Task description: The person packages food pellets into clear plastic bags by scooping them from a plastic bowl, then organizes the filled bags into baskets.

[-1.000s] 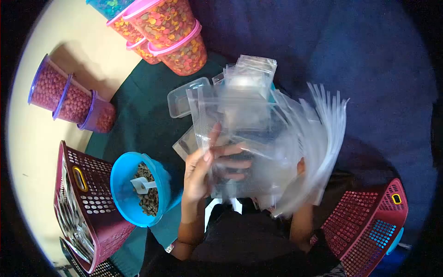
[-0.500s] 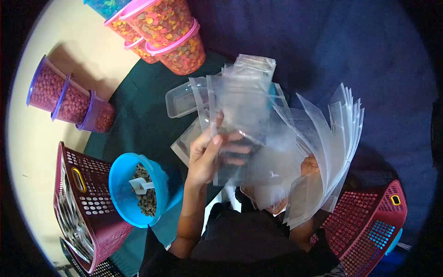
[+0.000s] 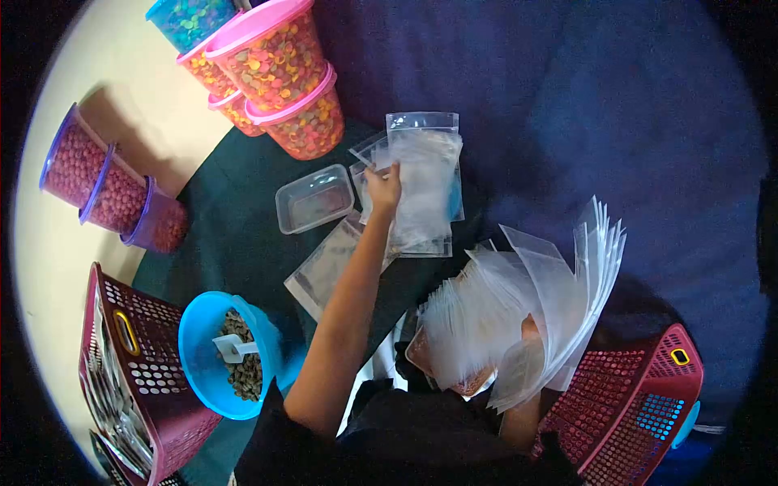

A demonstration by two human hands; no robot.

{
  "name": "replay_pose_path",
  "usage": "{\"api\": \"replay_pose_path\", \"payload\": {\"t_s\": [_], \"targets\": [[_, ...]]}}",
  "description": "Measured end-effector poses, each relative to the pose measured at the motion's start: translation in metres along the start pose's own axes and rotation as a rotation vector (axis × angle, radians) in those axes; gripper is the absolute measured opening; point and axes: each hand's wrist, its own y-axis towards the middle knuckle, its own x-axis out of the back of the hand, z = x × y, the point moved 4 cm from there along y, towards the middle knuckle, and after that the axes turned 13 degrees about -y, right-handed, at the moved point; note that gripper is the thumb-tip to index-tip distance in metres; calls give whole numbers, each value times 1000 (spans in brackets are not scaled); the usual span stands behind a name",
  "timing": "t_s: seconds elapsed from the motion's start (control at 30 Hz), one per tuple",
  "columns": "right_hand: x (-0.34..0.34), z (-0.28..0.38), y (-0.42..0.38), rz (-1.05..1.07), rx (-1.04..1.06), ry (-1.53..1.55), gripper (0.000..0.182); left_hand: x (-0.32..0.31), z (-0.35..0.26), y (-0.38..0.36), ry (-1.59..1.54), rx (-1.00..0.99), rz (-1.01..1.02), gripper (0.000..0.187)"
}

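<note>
My left hand (image 3: 382, 190) reaches out over a pile of clear plastic bags (image 3: 417, 235) on the dark cloth. Its fingers are at the left edge of the uppermost clear plastic bag (image 3: 429, 178), which is blurred by motion; part of the grip is hidden. My right hand (image 3: 530, 330) is closed round a thick fanned stack of clear plastic bags (image 3: 559, 316) near my lap, with most of its fingers covered by them. More bags (image 3: 470, 320) fan out left of that hand, above a woven tray or basket (image 3: 417, 356).
A blue bucket (image 3: 271, 332) of brown pellets holds a white scoop (image 3: 235, 348). Maroon baskets (image 3: 154, 348) flank me, the other (image 3: 608, 397) at right. A clear plastic tray (image 3: 316, 198), pink-lidded tubs (image 3: 304, 121) and purple-rimmed tubs (image 3: 113, 190) stand farther off.
My left hand has moved forward, carrying a clear plastic bag from in front of me onto the pile. My right hand keeps hold of its stack. The view has shifted slightly.
</note>
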Motion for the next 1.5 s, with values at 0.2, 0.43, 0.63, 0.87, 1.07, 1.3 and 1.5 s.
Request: {"api": "replay_pose_path", "payload": {"t_s": [0.2, 0.43, 0.63, 0.87, 1.07, 1.3, 1.5], "targets": [[6, -2, -16, -75, 4, 17, 52, 38, -61, -50, 279, -134, -336, 58], [-37, 10, -29, -27, -44, -97, 52, 39, -134, -219, -413, 336, 1116, 66], [-64, -12, -27, 165, -142, -85, 48, 66, -146, -216, -331, 439, 617, 34], [-132, -3, -33, 598, -547, 1055, 20, 113, -155, -200, -719, 197, 250, 11], [-169, 1, -37, 277, -446, 635, 21, 135, -151, -197, -777, 150, 180, 11], [-181, 5, -44, -146, -247, 26, 24, 146, -159, -202, -761, 64, 149, 11], [-124, -36, -45, 331, -224, 235, 42, 127, -169, -227, -739, 197, 453, 28]]}}
